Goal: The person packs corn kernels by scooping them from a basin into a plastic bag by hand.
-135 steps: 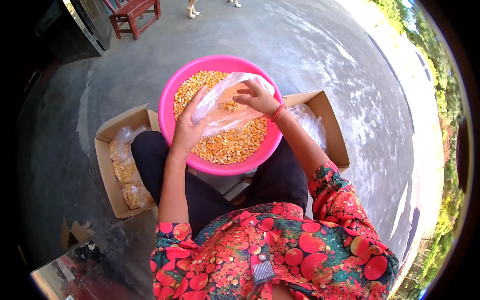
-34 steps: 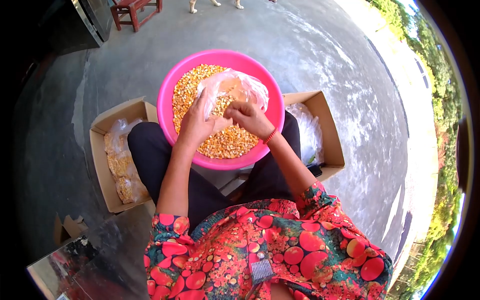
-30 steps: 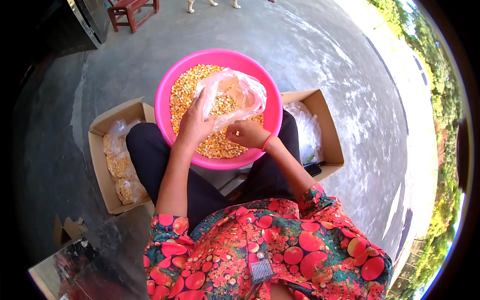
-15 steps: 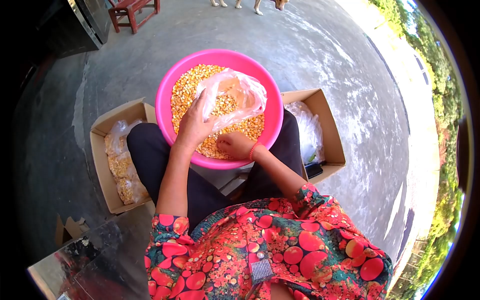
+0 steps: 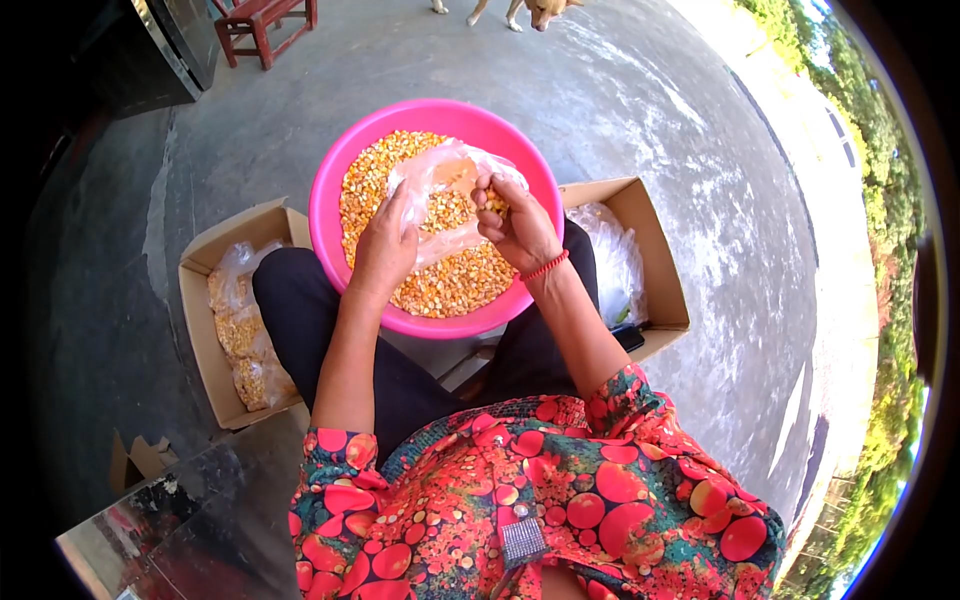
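Note:
A pink basin (image 5: pixel 325 250) rests on my lap, with loose corn kernels (image 5: pixel 460 285) spread inside. Over them lies a clear plastic bag (image 5: pixel 445 247), its mouth spread and some kernels showing within. My left hand (image 5: pixel 387 245) grips the bag's left edge, thumb toward me. At the bag's right side, my right hand (image 5: pixel 520 225) is turned palm up with fingers curled around a handful of corn kernels (image 5: pixel 495 203). A red beaded bracelet circles that wrist.
On my left stands a cardboard box (image 5: pixel 205 340) with bags of corn. Another box (image 5: pixel 660 270) on my right contains clear plastic bags (image 5: pixel 612 260) and a dark object (image 5: pixel 628 337). A red wooden stool (image 5: pixel 262 25) and a dog (image 5: pixel 545 10) are farther off.
My right hand has risen from the kernels near the basin's front to the bag's right side, turning palm up with corn in it. The left hand stays on the bag. The dog's head shifted left.

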Demonstrator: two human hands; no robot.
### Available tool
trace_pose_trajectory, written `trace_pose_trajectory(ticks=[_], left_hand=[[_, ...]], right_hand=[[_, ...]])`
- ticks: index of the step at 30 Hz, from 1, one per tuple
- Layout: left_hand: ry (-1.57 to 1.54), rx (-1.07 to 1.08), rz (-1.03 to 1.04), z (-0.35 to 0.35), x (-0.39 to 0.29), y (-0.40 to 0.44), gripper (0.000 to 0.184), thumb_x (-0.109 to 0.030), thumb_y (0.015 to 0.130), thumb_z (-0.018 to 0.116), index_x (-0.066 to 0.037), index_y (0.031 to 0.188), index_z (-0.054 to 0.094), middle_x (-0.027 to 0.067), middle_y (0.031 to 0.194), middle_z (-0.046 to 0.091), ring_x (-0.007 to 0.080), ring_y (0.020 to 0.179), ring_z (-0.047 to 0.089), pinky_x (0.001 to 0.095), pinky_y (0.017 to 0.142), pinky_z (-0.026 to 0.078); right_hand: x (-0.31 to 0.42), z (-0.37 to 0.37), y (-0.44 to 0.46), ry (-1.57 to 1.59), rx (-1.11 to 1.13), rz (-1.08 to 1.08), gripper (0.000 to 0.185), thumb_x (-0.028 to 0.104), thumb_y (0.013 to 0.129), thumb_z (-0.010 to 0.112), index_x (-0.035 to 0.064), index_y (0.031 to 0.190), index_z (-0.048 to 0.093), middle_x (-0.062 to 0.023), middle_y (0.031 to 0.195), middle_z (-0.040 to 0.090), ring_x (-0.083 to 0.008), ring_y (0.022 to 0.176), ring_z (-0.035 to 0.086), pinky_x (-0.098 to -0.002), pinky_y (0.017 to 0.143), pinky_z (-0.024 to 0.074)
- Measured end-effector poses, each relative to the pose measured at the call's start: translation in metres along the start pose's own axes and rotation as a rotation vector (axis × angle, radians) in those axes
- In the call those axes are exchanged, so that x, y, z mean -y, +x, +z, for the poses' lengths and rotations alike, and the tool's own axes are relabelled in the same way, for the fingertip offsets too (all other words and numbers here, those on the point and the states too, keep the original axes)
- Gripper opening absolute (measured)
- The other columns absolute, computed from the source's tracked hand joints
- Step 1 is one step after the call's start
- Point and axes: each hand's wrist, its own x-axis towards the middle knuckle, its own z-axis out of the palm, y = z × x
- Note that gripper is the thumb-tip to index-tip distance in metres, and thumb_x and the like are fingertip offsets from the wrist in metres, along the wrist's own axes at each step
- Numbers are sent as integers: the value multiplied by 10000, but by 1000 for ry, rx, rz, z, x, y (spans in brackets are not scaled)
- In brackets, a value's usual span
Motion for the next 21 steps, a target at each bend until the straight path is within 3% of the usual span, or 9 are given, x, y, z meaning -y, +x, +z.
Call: trace_pose_trajectory(ticks=[6, 9, 10, 12, 14, 16, 18, 19, 21], left_hand=[[-15, 16, -17, -3, -4, -1, 590, -29, 750, 539, -26, 1306, 342, 223, 1222, 463, 351, 1110, 469, 386, 913, 400], [-52, 30, -31, -3, -4, 0, 597, -28, 747, 540, -22, 1308, 337, 224, 1217, 467, 353, 1107, 470, 388, 909, 402], [-52, 29, -32, -2, -2, -1, 597, -28, 747, 540, -22, 1308, 337, 224, 1217, 467, 353, 1107, 470, 388, 909, 402], [-17, -8, 4, 0, 2, 0, 585, -35, 750, 533, -24, 1303, 344, 223, 1208, 473, 353, 1101, 474, 393, 902, 406], [-14, -8, -28, -1, 2, -1, 574, -39, 753, 526, -21, 1299, 349, 226, 1204, 474, 355, 1099, 474, 395, 905, 405], [-10, -3, -48, 0, 0, 0, 563, -43, 756, 519, -18, 1294, 354, 228, 1201, 475, 357, 1097, 475, 397, 907, 403], [20, -2, -50, 1, 1, 1, 550, -46, 761, 507, -19, 1290, 358, 233, 1197, 475, 360, 1094, 475, 399, 911, 401], [29, -9, -24, 2, 3, 2, 557, -46, 758, 512, -15, 1291, 355, 234, 1197, 474, 361, 1094, 475, 399, 912, 400], [33, -8, -15, 4, 5, 0, 556, -49, 756, 517, -12, 1288, 358, 235, 1198, 474, 361, 1096, 474, 398, 914, 399]], right_hand=[[-6, 0, 37, -13, -53, -209, 189, 173, 922, 398, 58, 874, 540, -27, 764, 536, -119, 622, 496, -251, 587, 439], [-18, -7, 45, -974, 0, -324, 178, 148, 860, 501, 19, 920, 608, -50, 879, 602, -150, 755, 575, -298, 679, 466], [-18, -7, 40, -975, 1, -323, 178, 148, 860, 501, 19, 920, 608, -50, 879, 602, -150, 755, 575, -298, 679, 466], [-21, -2, 25, -1445, -46, -527, 149, 123, 816, 537, 17, 872, 625, -85, 868, 627, -150, 755, 591, -296, 679, 465], [-32, -6, 18, -1275, 10, -420, 129, 91, 793, 536, 9, 838, 626, -122, 823, 632, -185, 724, 600, -308, 675, 467], [-38, -6, 5, -1196, 377, -116, 140, 118, 787, 541, 29, 845, 631, -128, 771, 630, -242, 697, 601, -331, 683, 468], [-58, -18, 4, -1446, 542, -111, 156, 135, 816, 548, 30, 901, 628, -116, 858, 631, -237, 823, 604, -339, 750, 467], [-72, -21, 4, -1552, 539, -270, 215, 173, 804, 559, 53, 974, 615, -149, 923, 614, -291, 880, 590, -376, 778, 458], [-96, -24, -9, -1599, 424, -315, 231, 218, 775, 560, 81, 953, 614, -163, 851, 584, -342, 824, 575, -421, 738, 453]])
